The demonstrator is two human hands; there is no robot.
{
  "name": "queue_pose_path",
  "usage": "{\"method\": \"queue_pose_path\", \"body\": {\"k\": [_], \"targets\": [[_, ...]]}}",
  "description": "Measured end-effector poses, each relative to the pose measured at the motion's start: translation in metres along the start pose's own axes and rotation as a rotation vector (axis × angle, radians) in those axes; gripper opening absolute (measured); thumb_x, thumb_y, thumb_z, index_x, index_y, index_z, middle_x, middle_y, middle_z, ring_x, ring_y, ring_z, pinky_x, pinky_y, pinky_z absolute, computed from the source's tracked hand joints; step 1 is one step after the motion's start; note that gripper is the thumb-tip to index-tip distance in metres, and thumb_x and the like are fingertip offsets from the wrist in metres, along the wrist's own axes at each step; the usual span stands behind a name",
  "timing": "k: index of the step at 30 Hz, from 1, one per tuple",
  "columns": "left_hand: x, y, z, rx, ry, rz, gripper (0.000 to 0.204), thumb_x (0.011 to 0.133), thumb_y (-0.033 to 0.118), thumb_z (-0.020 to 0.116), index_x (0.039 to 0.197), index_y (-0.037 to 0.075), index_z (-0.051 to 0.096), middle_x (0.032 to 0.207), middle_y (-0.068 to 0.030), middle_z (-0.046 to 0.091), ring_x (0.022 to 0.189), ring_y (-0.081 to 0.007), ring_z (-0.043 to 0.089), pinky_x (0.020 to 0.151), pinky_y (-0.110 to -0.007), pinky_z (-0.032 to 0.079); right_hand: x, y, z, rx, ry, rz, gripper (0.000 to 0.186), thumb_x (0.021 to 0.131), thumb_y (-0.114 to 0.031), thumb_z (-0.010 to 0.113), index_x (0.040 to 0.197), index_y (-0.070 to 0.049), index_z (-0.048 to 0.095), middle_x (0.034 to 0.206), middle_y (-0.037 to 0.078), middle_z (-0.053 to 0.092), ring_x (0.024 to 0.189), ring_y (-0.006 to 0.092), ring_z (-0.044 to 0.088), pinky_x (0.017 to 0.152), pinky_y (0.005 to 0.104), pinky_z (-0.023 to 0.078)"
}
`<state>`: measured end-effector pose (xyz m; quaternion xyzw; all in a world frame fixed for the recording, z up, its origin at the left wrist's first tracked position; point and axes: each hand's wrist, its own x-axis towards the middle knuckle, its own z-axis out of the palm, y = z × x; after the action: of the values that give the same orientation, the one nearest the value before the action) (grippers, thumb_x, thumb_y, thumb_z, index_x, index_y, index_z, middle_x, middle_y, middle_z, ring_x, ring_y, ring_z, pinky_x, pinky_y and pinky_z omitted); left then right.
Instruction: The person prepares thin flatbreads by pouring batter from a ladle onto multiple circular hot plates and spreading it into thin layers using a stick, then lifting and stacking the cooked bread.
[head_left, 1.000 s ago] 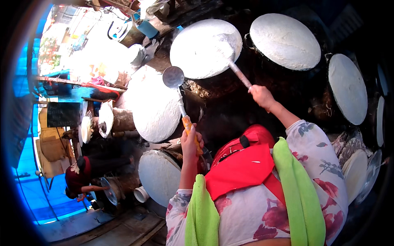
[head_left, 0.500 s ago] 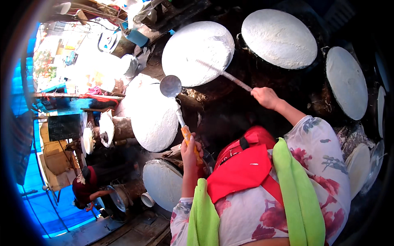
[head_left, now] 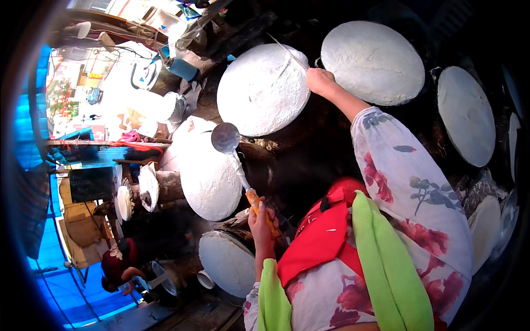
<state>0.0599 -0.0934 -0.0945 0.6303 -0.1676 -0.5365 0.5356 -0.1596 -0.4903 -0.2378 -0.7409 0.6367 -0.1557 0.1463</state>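
My left hand [head_left: 261, 222] grips the orange handle of a metal ladle [head_left: 225, 137]. Its bowl hangs over the edge of a white-coated round pan [head_left: 212, 185] at the left. Up ahead, my right hand [head_left: 321, 82] is closed around a thin stick [head_left: 287, 51], which slants over the far right edge of another white-coated round pan [head_left: 262, 96]. Creases mark the white layer near that edge. I cannot tell whether the stick touches the layer. To the right sits a third white-covered round pan [head_left: 372, 63].
More round white-topped pans stand at the right [head_left: 466, 117] and at the near left [head_left: 229, 263]. A blue bottle [head_left: 181, 69] stands at the far left. Another person [head_left: 124, 259] bends beside a round vessel at the lower left. Logs [head_left: 170, 186] lie nearby.
My right hand has moved forward and left, bringing the stick from the pan's near right to its far right edge. My left hand still grips the ladle. The whole view has shifted slightly.
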Motion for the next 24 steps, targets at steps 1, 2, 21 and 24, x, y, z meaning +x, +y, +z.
{"method": "queue_pose_path", "body": {"k": [1,2,21,24], "targets": [[0.001,0.002,0.004,0.006,-0.003,0.007,0.027,0.099,0.021,0.046,0.118,0.002,0.047,0.064,-0.0029,0.046,0.047,-0.0088,0.043,0.042,-0.022,0.037,0.008,0.008,0.009,-0.181,-0.092,-0.147,0.023,0.089,-0.018,0.047,0.081,-0.006,0.065,0.077,0.014,0.068,0.076,0.0327,0.068,0.061,0.0475,0.053],[0.003,0.003,0.007,0.012,-0.017,0.008,0.027,0.099,0.021,0.046,0.118,0.002,0.047,0.064,-0.0029,0.046,0.047,-0.0088,0.043,0.042,-0.022,0.037,0.013,0.019,0.016,-0.362,-0.185,-0.289,0.021,0.088,-0.017,0.048,0.080,-0.008,0.065,0.076,0.012,0.069,0.075,0.0311,0.068,0.059,0.0474,0.053],[-0.005,0.019,0.011,-0.132,-0.077,-0.014,0.034,0.099,0.029,0.047,0.121,0.002,0.047,0.063,-0.0019,0.041,0.044,-0.0097,0.039,0.040,-0.023,0.034,-0.145,-0.017,-0.039,0.083,0.019,0.054,0.027,0.093,-0.026,0.049,0.081,-0.005,0.060,0.073,0.020,0.066,0.073,0.0345,0.068,0.065,0.0444,0.054],[-0.006,0.018,0.012,-0.193,-0.106,-0.094,0.033,0.099,0.029,0.046,0.120,0.002,0.047,0.064,-0.0019,0.041,0.045,-0.0096,0.039,0.041,-0.023,0.034,-0.146,-0.040,-0.035,0.108,-0.115,-0.032,0.027,0.092,-0.025,0.049,0.085,-0.003,0.063,0.080,0.022,0.067,0.079,0.0364,0.067,0.071,0.0473,0.053]]}}
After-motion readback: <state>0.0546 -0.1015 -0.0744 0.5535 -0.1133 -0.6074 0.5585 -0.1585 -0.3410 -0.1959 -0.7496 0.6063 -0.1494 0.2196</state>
